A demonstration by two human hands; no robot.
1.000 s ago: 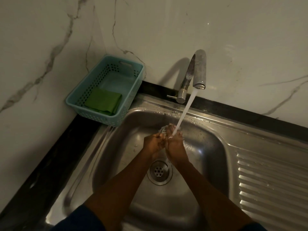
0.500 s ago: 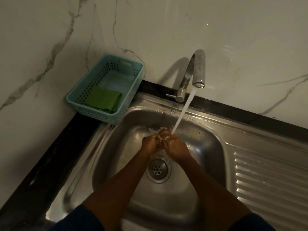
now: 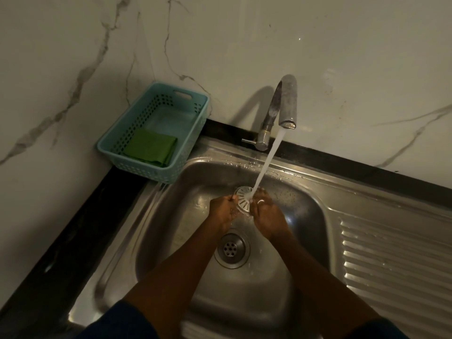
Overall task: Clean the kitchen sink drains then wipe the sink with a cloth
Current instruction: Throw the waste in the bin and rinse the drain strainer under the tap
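A round slotted drain strainer (image 3: pixel 242 197) is held upright between both hands over the steel sink (image 3: pixel 303 216). My left hand (image 3: pixel 222 209) grips its left edge and my right hand (image 3: pixel 266 211) its right edge. Water from the tap (image 3: pixel 286 104) runs onto the strainer's right side. The open drain hole (image 3: pixel 231 249) lies in the basin floor just below the hands. A folded green cloth (image 3: pixel 151 148) rests in a blue basket (image 3: pixel 193 133) at the sink's back left corner.
A ribbed draining board (image 3: pixel 396 260) extends to the right of the basin. Marble wall (image 3: pixel 342 57) rises behind the sink and on the left. A black counter edge (image 3: pixel 63 236) runs along the left side.
The hands have parted a little, and the strainer shows more fully between them under the water. The view has shifted slightly.
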